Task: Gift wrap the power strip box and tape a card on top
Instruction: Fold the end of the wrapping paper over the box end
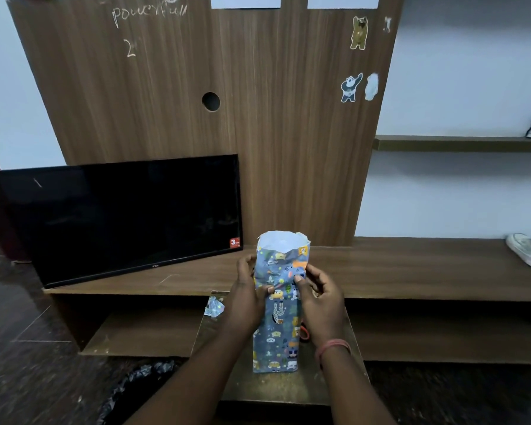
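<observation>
The wrapped box (276,305) stands on end on my small bench (276,391) — its top paper sleeve open, white inside. My left hand (248,297) grips its left edge, thumb across the front; my right hand (318,294) pinches the paper at its right edge. A crumpled paper scrap (214,306) lies just left.

Both forearms are bare, with no sleeves showing up to the picture's edge. A thin band of orange-pink thread (334,347) circles the right wrist, just behind the grip. The left wrist carries nothing.
</observation>
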A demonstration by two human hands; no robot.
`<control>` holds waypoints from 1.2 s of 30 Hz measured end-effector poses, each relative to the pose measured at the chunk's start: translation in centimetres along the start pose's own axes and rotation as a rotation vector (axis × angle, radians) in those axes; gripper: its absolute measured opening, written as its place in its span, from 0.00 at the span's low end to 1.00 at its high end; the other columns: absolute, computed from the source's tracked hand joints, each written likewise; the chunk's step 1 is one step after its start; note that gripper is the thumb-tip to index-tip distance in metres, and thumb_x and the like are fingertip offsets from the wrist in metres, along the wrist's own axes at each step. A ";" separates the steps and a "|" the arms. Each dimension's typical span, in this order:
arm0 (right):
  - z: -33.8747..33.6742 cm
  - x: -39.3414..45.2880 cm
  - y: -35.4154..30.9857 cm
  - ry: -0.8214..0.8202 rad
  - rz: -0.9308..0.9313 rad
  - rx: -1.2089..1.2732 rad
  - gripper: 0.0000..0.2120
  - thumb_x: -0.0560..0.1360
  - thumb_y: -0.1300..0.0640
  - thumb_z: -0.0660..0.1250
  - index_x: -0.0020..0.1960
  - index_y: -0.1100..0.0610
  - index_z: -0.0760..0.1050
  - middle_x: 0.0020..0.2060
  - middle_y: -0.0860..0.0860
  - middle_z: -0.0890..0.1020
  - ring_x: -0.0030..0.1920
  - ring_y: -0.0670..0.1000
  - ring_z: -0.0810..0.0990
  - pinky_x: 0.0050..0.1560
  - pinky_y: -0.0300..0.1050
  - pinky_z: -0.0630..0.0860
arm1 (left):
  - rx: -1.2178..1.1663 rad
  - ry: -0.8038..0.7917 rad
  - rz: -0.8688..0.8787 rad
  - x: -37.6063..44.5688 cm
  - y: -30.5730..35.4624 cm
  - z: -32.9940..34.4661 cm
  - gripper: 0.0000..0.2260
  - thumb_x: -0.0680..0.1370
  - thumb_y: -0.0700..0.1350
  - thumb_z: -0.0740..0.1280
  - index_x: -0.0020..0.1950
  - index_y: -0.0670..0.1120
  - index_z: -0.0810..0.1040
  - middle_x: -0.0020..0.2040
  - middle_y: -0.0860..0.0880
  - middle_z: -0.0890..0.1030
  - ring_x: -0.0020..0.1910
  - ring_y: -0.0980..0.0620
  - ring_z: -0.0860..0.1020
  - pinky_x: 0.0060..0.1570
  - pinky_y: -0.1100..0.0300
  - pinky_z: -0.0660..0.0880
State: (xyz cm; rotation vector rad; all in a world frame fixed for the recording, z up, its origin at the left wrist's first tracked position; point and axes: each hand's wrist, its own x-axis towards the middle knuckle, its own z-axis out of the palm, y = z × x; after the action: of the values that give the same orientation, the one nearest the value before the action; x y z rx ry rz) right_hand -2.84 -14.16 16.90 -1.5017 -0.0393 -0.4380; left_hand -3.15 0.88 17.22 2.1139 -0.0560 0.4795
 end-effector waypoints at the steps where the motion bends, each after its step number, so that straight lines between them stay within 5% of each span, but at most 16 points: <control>1: -0.2 0.2 0.0 -0.002 -0.030 -0.047 0.10 0.75 0.60 0.74 0.55 0.51 0.81 0.50 0.49 0.84 0.51 0.45 0.83 0.51 0.37 0.79 | 0.004 0.006 0.002 -0.1 -0.2 0.2 0.24 0.80 0.42 0.70 0.70 0.55 0.61 0.59 0.56 0.81 0.51 0.54 0.80 0.41 0.58 0.70; 5: -0.8 0.8 -0.3 -0.057 -0.163 -0.208 0.06 0.74 0.56 0.76 0.48 0.54 0.79 0.47 0.50 0.80 0.46 0.48 0.80 0.47 0.35 0.75 | -0.008 0.009 0.021 -0.5 -0.8 0.6 0.24 0.81 0.42 0.68 0.74 0.53 0.63 0.64 0.49 0.81 0.56 0.48 0.82 0.44 0.59 0.71; 10: -1.1 1.4 -0.1 -0.120 -0.070 -0.060 0.12 0.75 0.58 0.75 0.57 0.51 0.78 0.51 0.47 0.85 0.55 0.47 0.83 0.56 0.44 0.79 | -0.021 0.016 0.017 -0.7 -1.0 0.7 0.26 0.81 0.42 0.68 0.76 0.53 0.62 0.66 0.52 0.80 0.56 0.53 0.82 0.45 0.58 0.76; 15: -1.4 1.6 -2.5 -0.037 -0.070 -0.009 0.04 0.80 0.55 0.69 0.51 0.54 0.80 0.45 0.48 0.86 0.47 0.47 0.84 0.46 0.43 0.78 | -0.003 0.026 0.031 -0.7 -1.4 1.0 0.21 0.81 0.42 0.68 0.72 0.55 0.66 0.56 0.55 0.83 0.50 0.54 0.82 0.41 0.55 0.77; 20: -0.6 5.1 -8.2 -0.195 0.049 -0.457 0.19 0.71 0.39 0.75 0.40 0.55 0.77 0.32 0.47 0.80 0.33 0.45 0.80 0.36 0.45 0.77 | -0.001 0.055 0.040 -0.7 -1.2 1.4 0.25 0.82 0.41 0.68 0.76 0.55 0.64 0.59 0.54 0.82 0.52 0.55 0.82 0.43 0.55 0.77; 22: 0.5 6.7 -9.9 -0.238 0.035 -0.782 0.17 0.71 0.48 0.76 0.34 0.59 0.75 0.27 0.49 0.79 0.30 0.48 0.79 0.31 0.44 0.72 | 0.018 0.059 0.050 -0.6 -1.3 1.6 0.27 0.81 0.41 0.68 0.75 0.58 0.62 0.62 0.53 0.82 0.53 0.54 0.82 0.45 0.54 0.77; 26: 2.6 8.6 -11.8 -0.234 0.146 -0.961 0.05 0.72 0.67 0.66 0.38 0.62 0.77 0.37 0.58 0.82 0.40 0.60 0.84 0.42 0.48 0.82 | 0.033 0.050 0.065 -0.5 -1.5 1.5 0.29 0.81 0.41 0.68 0.75 0.62 0.59 0.71 0.52 0.77 0.58 0.51 0.82 0.49 0.53 0.79; 28: 3.0 9.5 -12.1 -0.232 0.222 -0.888 0.05 0.73 0.68 0.66 0.38 0.62 0.76 0.41 0.59 0.83 0.41 0.60 0.84 0.44 0.51 0.84 | 0.045 0.051 0.071 -0.4 -1.7 1.4 0.30 0.81 0.40 0.69 0.77 0.59 0.61 0.74 0.53 0.74 0.62 0.50 0.80 0.51 0.55 0.78; 32: 1.6 10.0 -12.1 -0.219 0.524 -0.396 0.06 0.72 0.74 0.66 0.49 0.70 0.77 0.36 0.66 0.82 0.30 0.60 0.84 0.30 0.49 0.83 | 0.054 0.055 0.102 -0.4 -1.8 1.0 0.28 0.81 0.41 0.69 0.77 0.57 0.63 0.78 0.58 0.68 0.69 0.51 0.75 0.58 0.55 0.77; 36: 0.2 8.7 -11.6 -0.161 0.462 -0.232 0.04 0.75 0.72 0.68 0.48 0.66 0.75 0.35 0.64 0.80 0.26 0.56 0.81 0.26 0.45 0.80 | 0.038 0.046 0.084 -0.5 -1.9 1.1 0.27 0.82 0.40 0.68 0.78 0.56 0.63 0.77 0.56 0.69 0.68 0.52 0.76 0.56 0.60 0.74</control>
State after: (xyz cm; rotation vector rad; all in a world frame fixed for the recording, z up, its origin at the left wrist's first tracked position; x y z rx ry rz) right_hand 1.70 -16.22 30.46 -1.7104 0.2351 0.0529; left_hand -2.90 1.00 15.01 2.1433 -0.1103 0.5837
